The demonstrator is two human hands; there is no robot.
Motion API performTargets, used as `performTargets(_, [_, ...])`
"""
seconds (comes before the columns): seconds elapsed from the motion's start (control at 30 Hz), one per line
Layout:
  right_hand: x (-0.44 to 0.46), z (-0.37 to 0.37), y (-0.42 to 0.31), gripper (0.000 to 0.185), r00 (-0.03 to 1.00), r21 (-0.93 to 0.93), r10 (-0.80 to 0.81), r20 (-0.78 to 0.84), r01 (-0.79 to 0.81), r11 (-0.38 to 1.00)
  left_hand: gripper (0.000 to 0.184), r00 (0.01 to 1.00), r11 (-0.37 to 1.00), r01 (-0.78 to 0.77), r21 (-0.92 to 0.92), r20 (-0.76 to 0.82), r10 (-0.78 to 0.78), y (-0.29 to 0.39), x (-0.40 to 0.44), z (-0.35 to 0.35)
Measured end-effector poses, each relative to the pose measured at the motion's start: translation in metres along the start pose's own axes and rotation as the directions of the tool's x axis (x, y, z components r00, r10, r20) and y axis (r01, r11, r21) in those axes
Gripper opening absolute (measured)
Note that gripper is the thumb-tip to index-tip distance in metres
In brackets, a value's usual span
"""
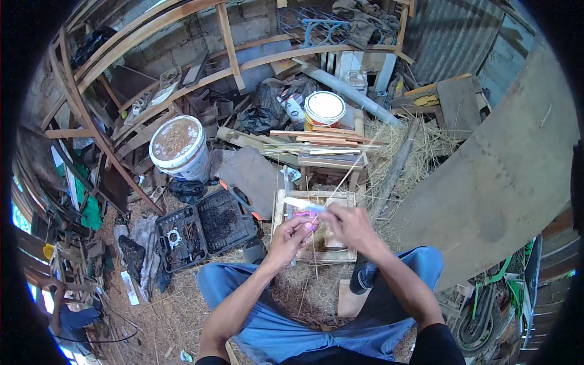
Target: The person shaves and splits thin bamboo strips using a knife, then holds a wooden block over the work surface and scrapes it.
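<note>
My left hand [291, 242] is closed in a pinch on a thin bamboo strip [316, 258], over a low wooden frame [340, 255] between my knees. The strip slants up to the right past my fingers and hangs below them. My right hand [353, 228], partly smeared by motion, grips a knife [299, 204]. Its pale blade points left, just above my left fingers. Something pink shows at my left fingertips; I cannot make out what it is.
An open black tool case [228, 228] and a white bucket [179, 146] lie to the left. Ahead, wooden strips [328, 139] are stacked near a lidded paint bucket [325, 108]. A large board [486, 170] leans at right. Shavings [182, 316] cover the floor.
</note>
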State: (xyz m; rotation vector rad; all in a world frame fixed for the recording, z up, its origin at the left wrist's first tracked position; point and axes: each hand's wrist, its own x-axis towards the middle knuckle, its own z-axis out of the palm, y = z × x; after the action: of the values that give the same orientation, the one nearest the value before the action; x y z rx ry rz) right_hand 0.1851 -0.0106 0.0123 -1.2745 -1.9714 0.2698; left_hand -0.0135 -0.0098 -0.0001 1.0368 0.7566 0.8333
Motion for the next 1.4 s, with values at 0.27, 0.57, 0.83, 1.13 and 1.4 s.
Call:
performTargets(0.27, [-0.003,-0.012,0.003,0.020,0.975,0.062,0.194,0.106,-0.201,0.978,0.022,0.997,0.983,-0.047,0.180,-0.055,0.058,0.001,-0.005,0.007])
performTargets(0.57, [0.008,-0.023,0.026,0.021,0.933,0.004,0.354,-0.072,-0.354,0.935,0.021,0.995,0.990,-0.074,0.121,-0.054,0.081,-0.001,-0.007,0.003])
performTargets(0.83, [-0.004,-0.008,-0.014,0.021,0.982,0.221,0.096,0.161,-0.131,0.966,0.021,0.995,0.983,-0.091,0.160,-0.036,0.098,-0.008,-0.002,0.007])
performTargets(1.13, [0.003,-0.008,0.008,0.019,0.987,0.080,0.046,0.155,-0.059,0.995,0.022,0.997,0.990,-0.046,0.130,-0.052,0.053,-0.001,-0.001,0.006])
performTargets(1.4, [0.020,-0.050,0.044,0.028,0.901,-0.028,0.423,-0.092,-0.427,0.904,0.024,0.999,0.994,-0.031,0.104,0.014,0.029,-0.002,-0.009,0.004])
